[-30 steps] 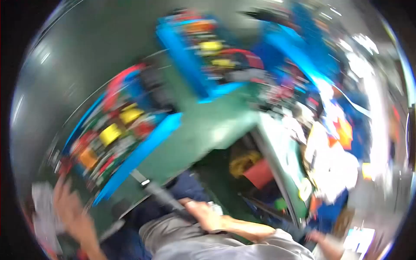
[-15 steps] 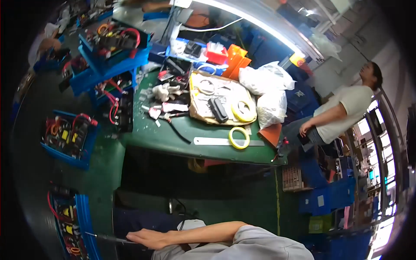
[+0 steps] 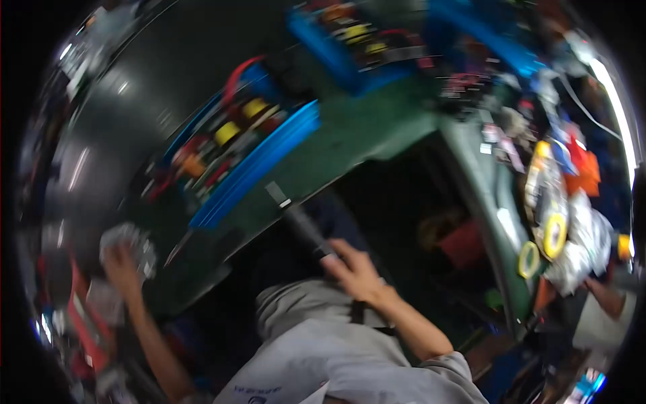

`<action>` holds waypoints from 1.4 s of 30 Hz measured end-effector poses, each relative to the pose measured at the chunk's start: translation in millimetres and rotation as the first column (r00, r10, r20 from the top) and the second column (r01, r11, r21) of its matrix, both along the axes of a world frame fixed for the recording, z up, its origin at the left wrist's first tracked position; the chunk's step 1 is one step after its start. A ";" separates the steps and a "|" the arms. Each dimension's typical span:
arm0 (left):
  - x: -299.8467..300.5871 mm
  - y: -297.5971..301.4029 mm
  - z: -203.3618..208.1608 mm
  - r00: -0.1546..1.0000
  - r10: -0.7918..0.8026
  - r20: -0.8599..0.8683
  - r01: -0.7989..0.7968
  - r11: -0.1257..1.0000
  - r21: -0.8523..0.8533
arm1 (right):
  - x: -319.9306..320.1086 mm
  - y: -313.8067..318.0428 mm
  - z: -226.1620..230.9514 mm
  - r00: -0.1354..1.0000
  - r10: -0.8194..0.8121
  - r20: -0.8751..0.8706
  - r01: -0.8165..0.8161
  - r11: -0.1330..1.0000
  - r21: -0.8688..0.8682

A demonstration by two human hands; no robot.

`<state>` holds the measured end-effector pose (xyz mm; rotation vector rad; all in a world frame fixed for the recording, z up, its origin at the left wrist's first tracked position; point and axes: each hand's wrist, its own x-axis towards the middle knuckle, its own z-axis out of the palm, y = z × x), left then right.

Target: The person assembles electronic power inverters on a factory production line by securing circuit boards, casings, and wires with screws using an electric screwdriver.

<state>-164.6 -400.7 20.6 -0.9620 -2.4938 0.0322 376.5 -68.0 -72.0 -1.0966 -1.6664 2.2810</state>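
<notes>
My right hand (image 3: 356,271) is closed round a long tool (image 3: 306,229) with a dark handle and a flat grey end; blur hides its exact kind. The tool points up and left over the bench edge. At the far left, my left hand (image 3: 122,269) is at a crumpled clear plastic bundle (image 3: 141,250), its fingers smeared by motion. Whether it grips the plastic I cannot tell. A thin pointed thing (image 3: 179,248) lies right of that bundle. Ahead stands a blue tray (image 3: 259,161) holding an electronic assembly with yellow parts and a red cable.
Another blue tray (image 3: 323,50) of electronics stands farther back on the green bench (image 3: 377,131). Yellow tape rolls (image 3: 528,260) and white plastic bags (image 3: 582,236) lie on the right-hand bench section. A person's arm (image 3: 605,299) shows at the far right.
The view has swung left and the trays now sit in front of me. My left hand has come into view by the plastic bundle. My right hand still holds the tool.
</notes>
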 end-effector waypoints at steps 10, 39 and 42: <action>193.6 356.2 68.0 0.487 -0.601 0.634 0.208 0.785 0.584 | -0.5 80.9 44.3 0.995 -0.079 0.056 0.062 0.964 0.258; 210.3 414.5 41.0 0.484 -0.703 0.521 0.656 0.686 0.315 | -30.7 99.9 63.7 0.993 -0.035 -0.112 -0.023 0.875 -0.483; 209.9 413.9 43.1 0.388 -0.705 0.594 0.612 0.679 0.407 | -24.5 95.5 57.7 0.991 -0.056 -0.123 -0.042 0.741 -0.671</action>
